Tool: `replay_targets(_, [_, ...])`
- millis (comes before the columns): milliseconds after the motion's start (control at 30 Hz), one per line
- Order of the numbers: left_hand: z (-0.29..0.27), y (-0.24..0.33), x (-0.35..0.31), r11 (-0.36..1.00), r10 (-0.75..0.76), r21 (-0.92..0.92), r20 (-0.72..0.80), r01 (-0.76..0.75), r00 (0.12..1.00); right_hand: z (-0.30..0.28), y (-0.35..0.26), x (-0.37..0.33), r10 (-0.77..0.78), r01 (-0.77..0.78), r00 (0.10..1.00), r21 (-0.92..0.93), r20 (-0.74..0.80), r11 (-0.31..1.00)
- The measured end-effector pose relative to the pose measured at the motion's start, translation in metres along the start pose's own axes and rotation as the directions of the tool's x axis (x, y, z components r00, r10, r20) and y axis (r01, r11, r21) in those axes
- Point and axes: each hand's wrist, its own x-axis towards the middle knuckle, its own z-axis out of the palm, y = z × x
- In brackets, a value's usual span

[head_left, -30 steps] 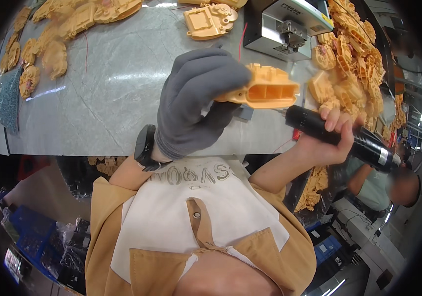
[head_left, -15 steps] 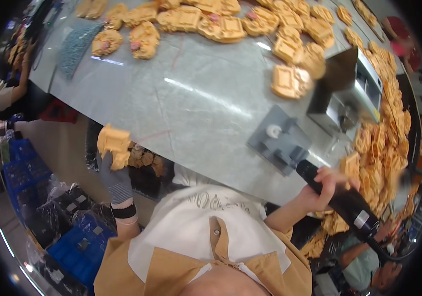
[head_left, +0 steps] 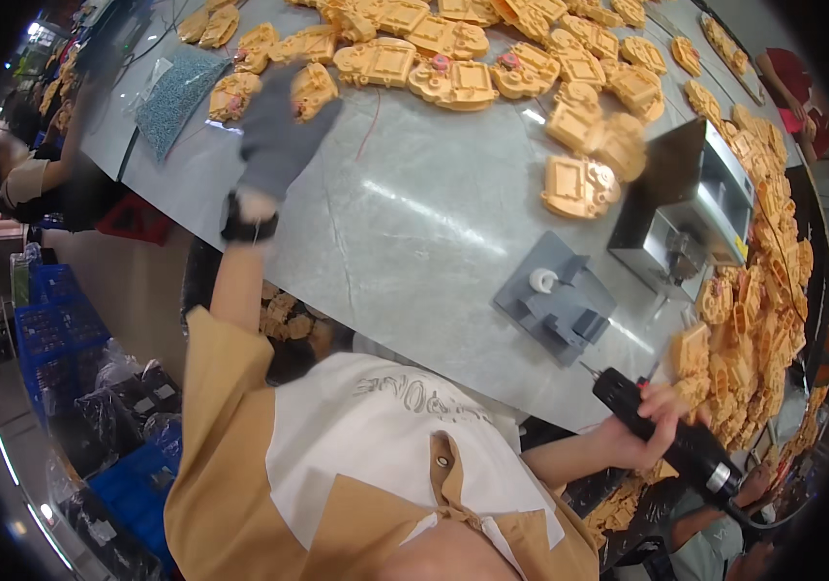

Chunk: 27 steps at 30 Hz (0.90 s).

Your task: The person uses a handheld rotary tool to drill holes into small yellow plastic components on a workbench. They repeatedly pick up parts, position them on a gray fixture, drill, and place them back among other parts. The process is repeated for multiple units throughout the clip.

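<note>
My left hand [head_left: 284, 140], in a grey glove with a black wristband, is stretched over the far left of the table. It is blurred, with thumb and fingers apart around a yellow plastic casing [head_left: 314, 87] lying there; no grip on it shows. My right hand [head_left: 655, 426] is closed round a black electric screwdriver [head_left: 632, 399], its thin bit pointing up and left. Beyond the bit, a grey fixture plate [head_left: 560, 300] with a white round post lies on the table. Right of the fixture stands a metal box-like machine [head_left: 681, 208], perhaps a screw feeder.
Several yellow casings [head_left: 453, 85] line the far edge, and a heap of them [head_left: 739, 339] fills the right side. A bag of small blue-grey pieces [head_left: 177, 102] lies at far left. More casings [head_left: 284, 318] sit below the table edge. Blue crates [head_left: 61, 334] stand left; other people work nearby.
My left hand has moved from beside the table edge up to the far-left casings, and the casing it held is gone from it. The screwdriver has dropped back slightly from the fixture.
</note>
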Motion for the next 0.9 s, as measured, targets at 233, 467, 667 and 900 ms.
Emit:
replay_targets(233, [0.062,-0.006,-0.007,0.666,-0.382,-0.616,0.204,0.421,0.901,-0.035,-0.029,0.001,-0.073,0.070,0.992,-0.025,-0.101,0.997])
replay_targets(467, [0.011,0.220,-0.049,0.444,0.477,-0.824,0.549,0.350,0.686,-0.043,-0.033,0.008,-0.017,0.016,0.997,-0.019,-0.082,1.000])
replay_targets(667, [0.051,0.243,-0.049,0.609,0.717,-0.740,0.359,-0.287,0.597,-0.050,-0.032,0.003,-0.023,0.024,0.994,0.007,-0.110,1.000])
replay_targets(900, [0.035,0.244,-0.057,0.534,0.572,-0.831,0.492,0.157,0.657,-0.057,-0.026,0.003,0.026,-0.020,0.991,0.048,-0.133,0.999])
